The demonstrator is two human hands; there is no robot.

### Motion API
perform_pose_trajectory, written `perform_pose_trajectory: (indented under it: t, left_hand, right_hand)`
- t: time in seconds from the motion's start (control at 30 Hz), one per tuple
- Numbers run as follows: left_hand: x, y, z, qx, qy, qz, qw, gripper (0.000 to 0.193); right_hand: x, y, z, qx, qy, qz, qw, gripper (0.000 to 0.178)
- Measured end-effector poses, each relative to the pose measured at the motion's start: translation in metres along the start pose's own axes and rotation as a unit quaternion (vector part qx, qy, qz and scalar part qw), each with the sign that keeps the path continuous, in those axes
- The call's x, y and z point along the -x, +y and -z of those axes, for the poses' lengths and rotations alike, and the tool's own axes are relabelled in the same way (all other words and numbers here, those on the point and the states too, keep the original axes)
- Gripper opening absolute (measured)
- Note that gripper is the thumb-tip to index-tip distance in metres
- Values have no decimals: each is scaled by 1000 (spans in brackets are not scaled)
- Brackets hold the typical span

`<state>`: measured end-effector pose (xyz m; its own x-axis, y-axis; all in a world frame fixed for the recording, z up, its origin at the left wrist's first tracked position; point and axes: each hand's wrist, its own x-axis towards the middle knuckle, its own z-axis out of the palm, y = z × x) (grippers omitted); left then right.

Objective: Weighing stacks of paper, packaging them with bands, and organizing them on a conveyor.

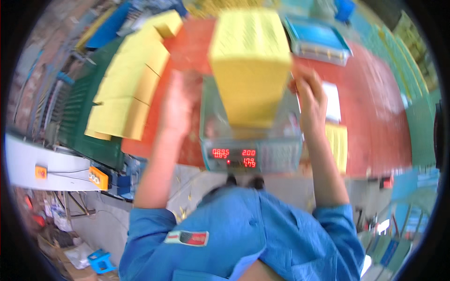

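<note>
A tall yellow block (pixel 252 89), like a paper stack or box with faint print on top, stands on the platform of a digital scale (pixel 205 112). Red digits glow on the scale's front panel. My left hand (pixel 180 100) hangs just left of the scale, apart from the block and too smeared by motion for its fingers to be read. On the other side, my right hand (pixel 309 96) is beside the block with its fingers curled in. Something small and dark shows at those fingertips, but I cannot make out what it is.
Similar yellow blocks (pixel 129 77) stand in a row along the left of the red tabletop (pixel 370 117). A blue tray (pixel 318 37) sits at the back right. White paper (pixel 332 102) and a yellow printed pad (pixel 336 147) lie right of the scale.
</note>
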<state>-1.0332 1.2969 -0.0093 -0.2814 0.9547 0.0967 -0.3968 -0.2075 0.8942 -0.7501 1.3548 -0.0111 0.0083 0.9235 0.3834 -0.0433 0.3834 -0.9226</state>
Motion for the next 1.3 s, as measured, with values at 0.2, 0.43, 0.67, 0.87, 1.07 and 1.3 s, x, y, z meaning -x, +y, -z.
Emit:
perform_pose_trajectory:
  t: [0.2,0.43,0.67,0.87,1.07,1.3]
  left_hand:
    - [-59,-103,-25,184,-73,221,955,74]
    - [-22,-99,-60,136,-27,260,956,59]
    - [10,-88,-65,156,-121,252,947,56]
    - [-18,0,-63,-41,-149,184,971,98]
    - [-21,39,-90,-30,-299,261,917,52]
    - [-27,35,-87,-54,-259,290,920,54]
  right_hand:
    - [-6,112,-8,-188,28,-213,958,38]
    - [23,136,4,-22,-30,-46,998,45]
    - [70,66,-7,-272,137,-273,912,44]
    - [104,37,6,-89,122,-137,979,29]
    - [133,41,1,-16,140,-143,980,19]
    - [147,49,14,-183,147,-312,921,22]
